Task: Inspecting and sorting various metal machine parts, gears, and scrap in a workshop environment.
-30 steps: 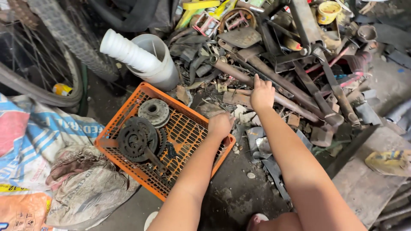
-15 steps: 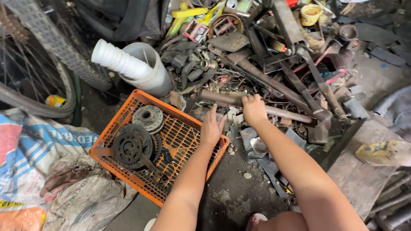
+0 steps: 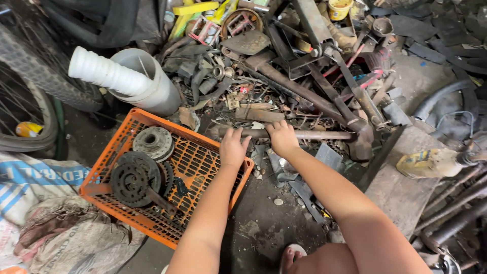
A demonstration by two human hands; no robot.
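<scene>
Far left, a bicycle wheel (image 3: 30, 109) leans at the edge with sacks (image 3: 56, 223) spread below it. Next over, a white ribbed pipe (image 3: 104, 72) pokes out of a pale bucket (image 3: 147, 81) lying on its side. Below that sits the orange crate (image 3: 208, 162), open side up so parts can drop straight in; a black chainring (image 3: 134, 177) with its crank and a grey hub (image 3: 153, 142) already lie on its mesh floor.

Now the hands. The left hand (image 3: 233, 147) is over the crate's far corner, fingers curled onto the rusty pipe (image 3: 304, 135), which lies crosswise on the ground just beyond the crate. The right hand (image 3: 282, 138) is right beside it, wrapped over the same pipe, knuckles up. Both look closed around it, a two-handed hold that suits a long, heavy bar; how tightly, I cannot tell.

Right of the hands, the pipe's far end runs under a heap of scrap metal (image 3: 324, 66), so it seems pinned there. Further right, a wooden plank (image 3: 406, 187) and a yellow bottle (image 3: 431, 162).
</scene>
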